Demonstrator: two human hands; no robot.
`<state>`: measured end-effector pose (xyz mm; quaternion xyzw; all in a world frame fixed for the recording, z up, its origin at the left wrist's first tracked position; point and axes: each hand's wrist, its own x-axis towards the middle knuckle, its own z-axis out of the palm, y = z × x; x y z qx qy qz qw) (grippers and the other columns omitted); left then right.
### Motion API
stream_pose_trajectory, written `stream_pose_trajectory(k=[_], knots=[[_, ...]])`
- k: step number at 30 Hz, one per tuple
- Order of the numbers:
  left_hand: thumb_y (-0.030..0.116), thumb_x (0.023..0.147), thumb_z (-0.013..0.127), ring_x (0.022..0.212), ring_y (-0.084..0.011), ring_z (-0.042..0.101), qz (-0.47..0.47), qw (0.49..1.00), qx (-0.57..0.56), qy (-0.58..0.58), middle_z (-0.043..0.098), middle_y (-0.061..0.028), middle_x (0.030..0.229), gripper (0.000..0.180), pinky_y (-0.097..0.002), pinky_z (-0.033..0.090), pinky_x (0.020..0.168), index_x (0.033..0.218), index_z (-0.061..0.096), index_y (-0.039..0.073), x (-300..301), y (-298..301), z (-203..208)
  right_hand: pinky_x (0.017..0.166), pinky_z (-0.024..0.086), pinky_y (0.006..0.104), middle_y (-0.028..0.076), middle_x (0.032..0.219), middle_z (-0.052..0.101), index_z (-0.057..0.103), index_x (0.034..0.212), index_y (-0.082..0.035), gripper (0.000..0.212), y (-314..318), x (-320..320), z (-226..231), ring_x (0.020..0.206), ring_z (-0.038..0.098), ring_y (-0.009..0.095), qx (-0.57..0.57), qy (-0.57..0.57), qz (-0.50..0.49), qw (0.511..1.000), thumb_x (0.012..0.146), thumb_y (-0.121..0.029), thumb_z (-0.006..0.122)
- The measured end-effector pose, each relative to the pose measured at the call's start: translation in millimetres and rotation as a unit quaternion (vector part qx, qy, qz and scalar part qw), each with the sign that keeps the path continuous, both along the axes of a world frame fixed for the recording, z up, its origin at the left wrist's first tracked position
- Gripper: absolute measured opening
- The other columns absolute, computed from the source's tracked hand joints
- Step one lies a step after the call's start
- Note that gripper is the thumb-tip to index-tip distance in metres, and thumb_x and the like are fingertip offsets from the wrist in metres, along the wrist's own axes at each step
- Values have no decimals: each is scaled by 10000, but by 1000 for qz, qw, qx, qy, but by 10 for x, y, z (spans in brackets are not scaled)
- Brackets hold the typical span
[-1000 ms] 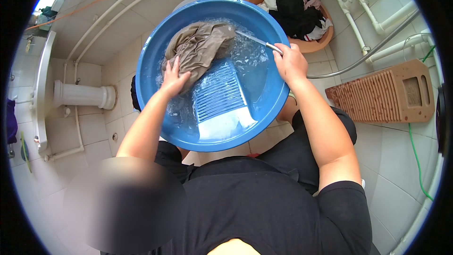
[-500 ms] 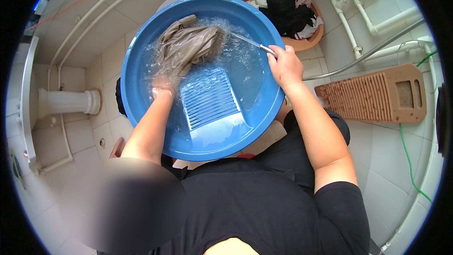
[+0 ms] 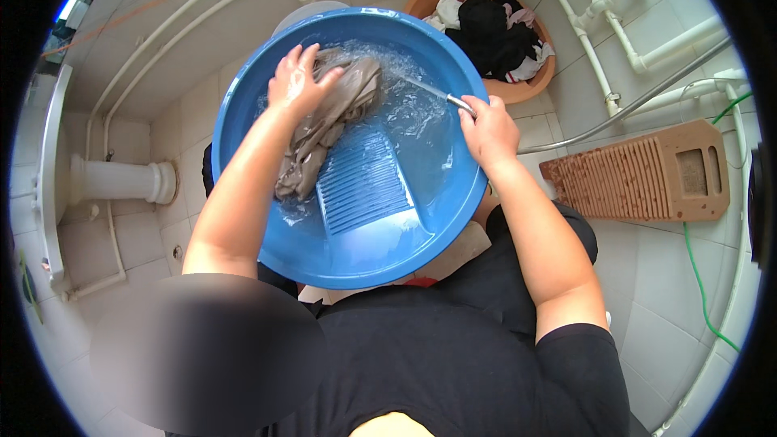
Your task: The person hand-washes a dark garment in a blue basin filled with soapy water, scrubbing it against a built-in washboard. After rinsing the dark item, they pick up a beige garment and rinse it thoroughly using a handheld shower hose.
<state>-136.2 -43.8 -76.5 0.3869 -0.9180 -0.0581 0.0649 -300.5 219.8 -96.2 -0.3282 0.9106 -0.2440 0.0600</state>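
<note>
A wet grey-brown garment lies bunched in water at the left side of a big round blue basin. Over its far left edge is my left hand, wet, with fingers and thumb spread; whether the palm touches the cloth I cannot tell. At the basin's right rim my right hand is closed around the metal end of a hose. A stream of water runs from it leftward toward the garment, and the water bubbles there. The basin's built-in ridged washboard slopes up toward me.
Beyond the basin, an orange-brown tub holds black and white clothes. A brown washboard leans at the right near white pipes. The grey flexible hose crosses to the right wall. A white pedestal stands on the left.
My left hand has come up out of the water and moved away from me, its fingers now spread. The garment has spread nearer to me along the left side. My right hand still holds the hose.
</note>
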Motion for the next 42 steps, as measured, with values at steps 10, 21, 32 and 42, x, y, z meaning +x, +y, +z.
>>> stream_pose_trajectory(k=[10, 21, 32, 42], knots=[[529, 889, 423, 1363, -395, 152, -11, 970, 62, -236, 154, -115, 1503, 624, -651, 232, 1002, 1383, 368, 151, -101, 205, -819, 742, 493, 409, 110, 1066, 555, 658, 1038, -203, 222, 15, -8, 16, 857, 608, 310, -4, -24, -4, 1000, 830, -257, 603], [273, 787, 613, 1049, -330, 577, 88, 986, 140, -20, 608, -199, 1097, 456, -399, 438, 896, 1172, 545, 39, -37, -103, -746, 745, 495, 410, 115, 1026, 551, 657, 1040, -206, 231, 4, -3, 46, 845, 610, 309, 6, -31, -8, 999, 818, -257, 617], [143, 688, 756, 765, -76, 544, 14, 820, 506, 268, 608, -14, 824, 283, -248, 453, 696, 886, 589, 31, 917, 853, 53, 736, 499, 416, 123, 1019, 555, 666, 1023, -206, 215, 12, -4, -11, 847, 612, 315, -13, 3, -4, 1000, 823, -258, 607], [497, 815, 559, 1260, -348, 368, -43, 989, 78, -119, 362, -188, 1367, 612, -427, 375, 981, 1343, 442, 210, 793, 1035, 4, 765, 496, 404, 103, 1026, 563, 664, 1025, -218, 214, 2, -3, 11, 882, 608, 298, -6, 4, -6, 1000, 832, -280, 597]])
